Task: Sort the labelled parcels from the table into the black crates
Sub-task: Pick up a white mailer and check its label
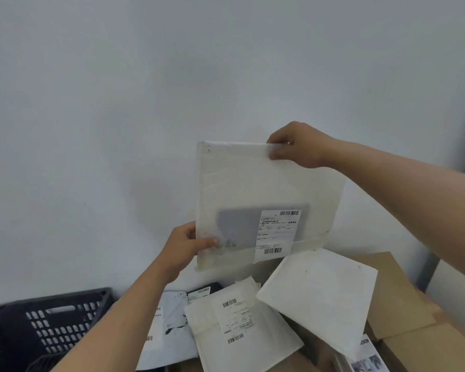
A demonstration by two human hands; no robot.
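White mailers (242,328): lying flat with labels up, nearest, on cardboard boxes (403,296).
Black crate (51,323): low at left, beside the pile.
Left hand (184,247): pinching raised parcel's lower left edge.
Raised parcel (263,189): upright, label facing camera, above the pile.
Right hand (297,146): fingers clamped on its top right corner.

Looking out from head height, forward and slightly down — facing a pale wall (145,103), sitting close over the parcel pile (253,331), catching a black crate (51,326) lower left.
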